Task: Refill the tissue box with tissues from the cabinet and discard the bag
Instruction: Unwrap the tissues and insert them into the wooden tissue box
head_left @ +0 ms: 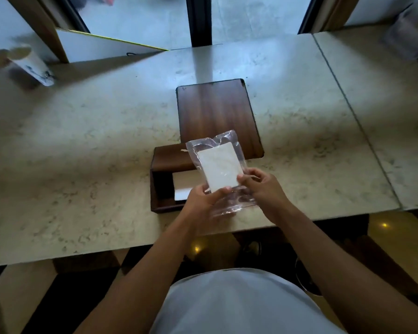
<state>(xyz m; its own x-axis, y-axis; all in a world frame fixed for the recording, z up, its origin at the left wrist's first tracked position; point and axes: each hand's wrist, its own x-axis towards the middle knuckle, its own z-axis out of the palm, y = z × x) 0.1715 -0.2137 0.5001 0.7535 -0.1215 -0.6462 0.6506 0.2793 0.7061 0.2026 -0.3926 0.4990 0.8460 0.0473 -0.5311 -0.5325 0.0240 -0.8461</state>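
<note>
Clear plastic bag (217, 169) with a white tissue stack (219, 171) inside is held up over the near part of the table, both hands on its near end. Left hand (203, 201): fingers (221, 191) curled closed, thumb on top, pinching the bag's near-left corner right at the lower edge of the stack. Right hand (261, 186): fingers (243, 179) also closed in a pinch, gripping the bag at the stack's near-right corner; knuckles up, wrist angled in from the right. Loose empty plastic hangs below and between the two grips, toward the person. Stack sits beyond the fingertips, bag tilted slightly, far end of it crinkled and empty. Both forearms bare, converging from bottom of view, elbows out, hands close together but not touching. Directly under and left of the left fingers: dark wooden tissue box (162, 179), open, with something white and flat visible inside; can't tell what it is. Beyond the fingertips, partly behind the bag: flat dark wooden lid (215, 112) lying on the marble table (82, 165). Well apart to the far left: a paper cup (22, 63), blurred. Far right corner holds a blurred grey object, unidentifiable. Person's light shirt (239, 304) fills the bottom centre.
</note>
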